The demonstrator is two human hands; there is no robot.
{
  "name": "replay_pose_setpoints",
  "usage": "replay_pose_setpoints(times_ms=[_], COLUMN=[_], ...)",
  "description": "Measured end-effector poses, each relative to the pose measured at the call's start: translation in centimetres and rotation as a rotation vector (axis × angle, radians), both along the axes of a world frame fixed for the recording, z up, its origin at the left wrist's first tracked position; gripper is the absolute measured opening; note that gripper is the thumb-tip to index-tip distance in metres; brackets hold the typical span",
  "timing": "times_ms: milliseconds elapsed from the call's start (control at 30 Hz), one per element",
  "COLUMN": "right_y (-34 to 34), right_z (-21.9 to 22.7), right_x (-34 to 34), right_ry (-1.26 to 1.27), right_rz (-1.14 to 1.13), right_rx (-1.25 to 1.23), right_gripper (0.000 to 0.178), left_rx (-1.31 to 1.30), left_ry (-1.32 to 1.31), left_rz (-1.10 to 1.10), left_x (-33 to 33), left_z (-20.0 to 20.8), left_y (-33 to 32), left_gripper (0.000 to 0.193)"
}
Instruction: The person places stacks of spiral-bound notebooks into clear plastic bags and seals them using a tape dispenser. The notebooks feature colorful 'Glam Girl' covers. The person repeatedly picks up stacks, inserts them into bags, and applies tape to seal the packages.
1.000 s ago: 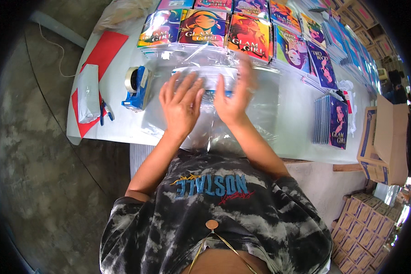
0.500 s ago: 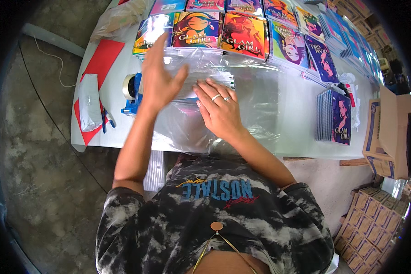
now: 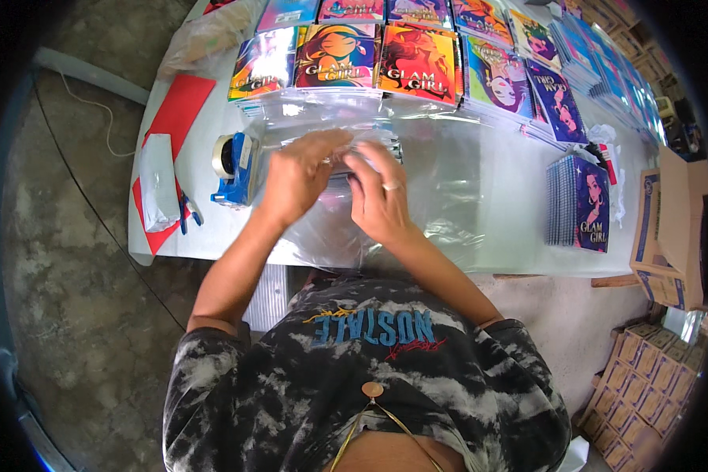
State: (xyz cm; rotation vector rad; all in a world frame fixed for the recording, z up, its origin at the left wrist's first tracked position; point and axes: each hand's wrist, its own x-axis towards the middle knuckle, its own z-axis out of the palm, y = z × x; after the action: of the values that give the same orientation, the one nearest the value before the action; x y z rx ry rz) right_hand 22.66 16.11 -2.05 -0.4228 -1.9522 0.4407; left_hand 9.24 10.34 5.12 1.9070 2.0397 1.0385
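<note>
The bare left hand [image 3: 297, 177] and the ringed right hand [image 3: 381, 195] bend close together over a pale-edged stack [image 3: 396, 145], partly hidden amid clear, glossy plastic film [image 3: 442, 177] on the white tabletop [image 3: 519, 228]. I cannot tell whether either grip grasps the film or is released. A blue plastic tape dispenser [image 3: 245, 167] stands left of the left hand.

Glare on film [image 3: 440, 185], dim floor [image 3: 86, 267], fisheye vignette
</note>
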Motion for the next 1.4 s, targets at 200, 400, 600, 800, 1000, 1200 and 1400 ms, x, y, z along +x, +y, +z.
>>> replay_pose_setpoints(times_ms=[200,400,600,800,1000,1200,1400], right_y=[-0.5,-0.1,0.3,0.2,0.2,0.0,0.2], right_z=[0.7,0.0,0.1,-0.1,0.3,0.5,0.4], right_x=[0.0,0.5,0.3,0.2,0.4,0.1,0.5], right_ry=[0.061,-0.005,0.019,0.0,-0.036,-0.034,-0.077], right_rz=[-0.001,0.038,0.082,0.078,0.052,0.073,0.049], right_rx=[-0.094,0.015,0.048,0.035,0.051,0.05,0.079], right_gripper=[0.043,0.015,0.013,0.017,0.02,0.02,0.019], left_rx=[0.212,0.278,0.007,-0.792,-0.03,-0.127,0.262], left_ry=[0.229,0.268,0.253,-0.724,-1.641,0.194,-0.985], left_rz=[0.158,0.161,0.948,0.793,0.273,1.07,0.525], left_x=[3.4,3.1,-12.6,-18.5,-17.1,-17.7,0.1], left_z=[-3.7,-3.8,-8.6,-8.8,-11.2,-15.3,0.7], left_y=[-2.5,-5.8,-11.8,-12.6,-18.5,-20.6,-6.3], left_gripper=[0.032,0.038,0.03,0.045,0.023,0.02,0.056])
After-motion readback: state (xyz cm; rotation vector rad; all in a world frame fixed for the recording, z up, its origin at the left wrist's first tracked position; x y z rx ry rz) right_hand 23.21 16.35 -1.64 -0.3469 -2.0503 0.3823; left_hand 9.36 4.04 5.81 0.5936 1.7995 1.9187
